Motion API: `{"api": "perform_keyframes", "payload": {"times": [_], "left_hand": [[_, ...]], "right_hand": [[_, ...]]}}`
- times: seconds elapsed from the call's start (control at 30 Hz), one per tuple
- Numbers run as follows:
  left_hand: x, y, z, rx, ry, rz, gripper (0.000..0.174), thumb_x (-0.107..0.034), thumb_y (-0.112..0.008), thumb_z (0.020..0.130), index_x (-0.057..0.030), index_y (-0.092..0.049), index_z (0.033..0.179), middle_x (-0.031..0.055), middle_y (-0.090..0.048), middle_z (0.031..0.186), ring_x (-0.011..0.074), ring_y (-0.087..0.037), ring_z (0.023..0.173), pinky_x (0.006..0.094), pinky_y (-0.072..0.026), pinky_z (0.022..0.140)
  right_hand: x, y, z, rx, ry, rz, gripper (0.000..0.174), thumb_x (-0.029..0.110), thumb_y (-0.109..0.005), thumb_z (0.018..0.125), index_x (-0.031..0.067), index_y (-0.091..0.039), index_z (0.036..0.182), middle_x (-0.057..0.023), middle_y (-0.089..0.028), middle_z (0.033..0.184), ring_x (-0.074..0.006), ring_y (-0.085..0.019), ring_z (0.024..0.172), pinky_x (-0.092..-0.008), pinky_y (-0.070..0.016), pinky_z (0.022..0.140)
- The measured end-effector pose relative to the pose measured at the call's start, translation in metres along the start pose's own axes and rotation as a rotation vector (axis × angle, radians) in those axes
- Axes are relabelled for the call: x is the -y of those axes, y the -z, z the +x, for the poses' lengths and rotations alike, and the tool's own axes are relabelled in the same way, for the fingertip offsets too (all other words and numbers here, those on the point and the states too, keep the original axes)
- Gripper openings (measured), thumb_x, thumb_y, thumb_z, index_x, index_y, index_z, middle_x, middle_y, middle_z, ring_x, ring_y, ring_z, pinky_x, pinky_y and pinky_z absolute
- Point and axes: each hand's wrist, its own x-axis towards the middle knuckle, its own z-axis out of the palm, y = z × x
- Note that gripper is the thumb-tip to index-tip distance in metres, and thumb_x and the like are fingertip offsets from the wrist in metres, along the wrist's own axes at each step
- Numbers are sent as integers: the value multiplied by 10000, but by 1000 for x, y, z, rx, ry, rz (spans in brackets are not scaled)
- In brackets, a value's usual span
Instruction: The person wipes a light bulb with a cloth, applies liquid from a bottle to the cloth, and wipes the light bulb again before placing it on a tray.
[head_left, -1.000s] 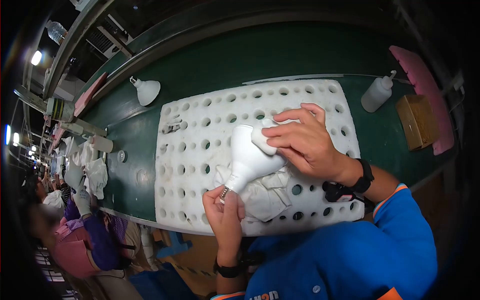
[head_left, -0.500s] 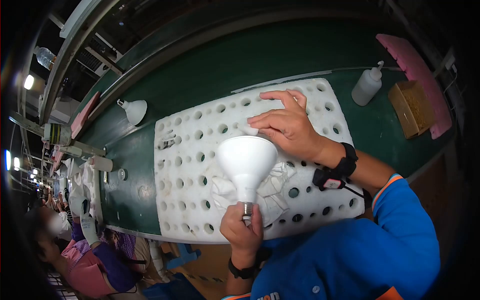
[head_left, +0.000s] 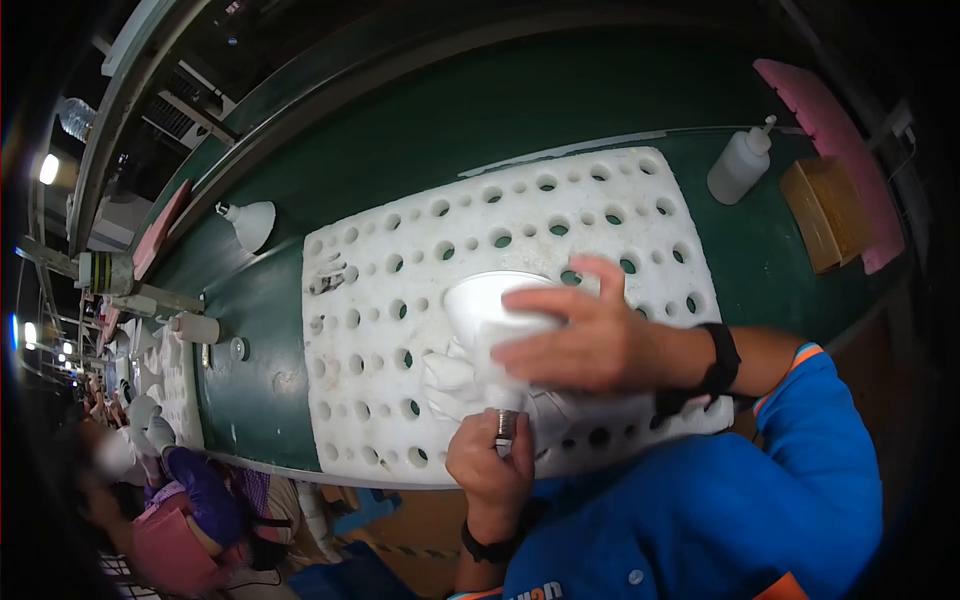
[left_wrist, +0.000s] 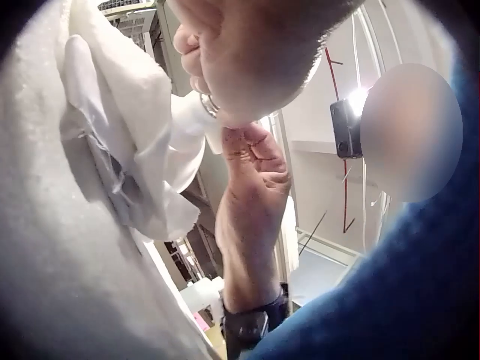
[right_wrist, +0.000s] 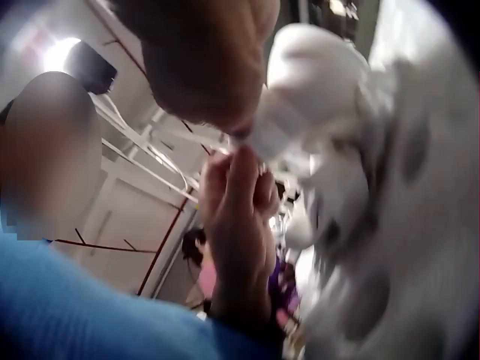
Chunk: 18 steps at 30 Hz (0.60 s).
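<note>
Left hand (head_left: 490, 462): I'm pinching the metal base of the bulb (head_left: 478, 305).
Right hand (head_left: 590, 345): lying across the bulb, blurred; I cannot tell its grip.
Bulb: I'm holding it over the rag (head_left: 447, 378) on the tray (head_left: 380, 260).

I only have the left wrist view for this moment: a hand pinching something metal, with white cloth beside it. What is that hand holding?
Observer: In the head view the left hand pinches the metal screw base of a white funnel-shaped bulb. The bulb's wide end points away from the person.
Operator: And the second hand I see below it, what is it on?
Observer: The right hand lies across the bulb's flared body. It is blurred, so its grip is unclear.
Operator: What is underneath?
Observer: A white foam tray full of round holes sits on a green belt. The cloth lies on the tray beneath the bulb.
</note>
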Motion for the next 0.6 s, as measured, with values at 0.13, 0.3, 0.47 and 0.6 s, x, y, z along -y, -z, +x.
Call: {"api": "perform_keyframes", "payload": {"times": [0.13, 0.3, 0.47, 0.6], "left_hand": [[-3, -1, 6, 8, 9, 32, 303, -13, -632, 817, -2, -426, 1039, 101, -499, 722, 187, -487, 580, 277, -386, 516], [-9, 2, -6, -156, 624, -513, 266, -75, -565, 880, -16, -391, 1072, 45, -476, 750, 78, -433, 586, 200, -350, 504], [-7, 0, 0, -289, 667, -600, 275, -96, -569, 882, -26, -390, 1078, 25, -481, 724, 59, -414, 557, 209, -343, 471], [-6, 5, 3, -52, 34, 35, 335, -45, -649, 802, -17, -425, 1050, 90, -519, 712, 186, -495, 553, 295, -390, 479]], "right_hand": [[-40, 9, 17, -74, -190, -41, 131, 74, -642, 768, 142, -661, 879, 29, -687, 983, -225, -521, 1132, -448, -221, 970], [-35, 11, 10, -97, -294, 124, 138, 60, -655, 757, 109, -691, 881, 10, -686, 998, -215, -529, 1089, -413, -250, 953], [-30, 15, 9, -105, -316, 158, 155, 67, -666, 752, 120, -685, 896, 23, -683, 1014, -213, -539, 1069, -405, -263, 940], [-28, 7, -4, -79, -194, 85, 147, 97, -654, 770, 158, -677, 902, 43, -681, 1022, -194, -544, 1070, -427, -257, 939]]}}
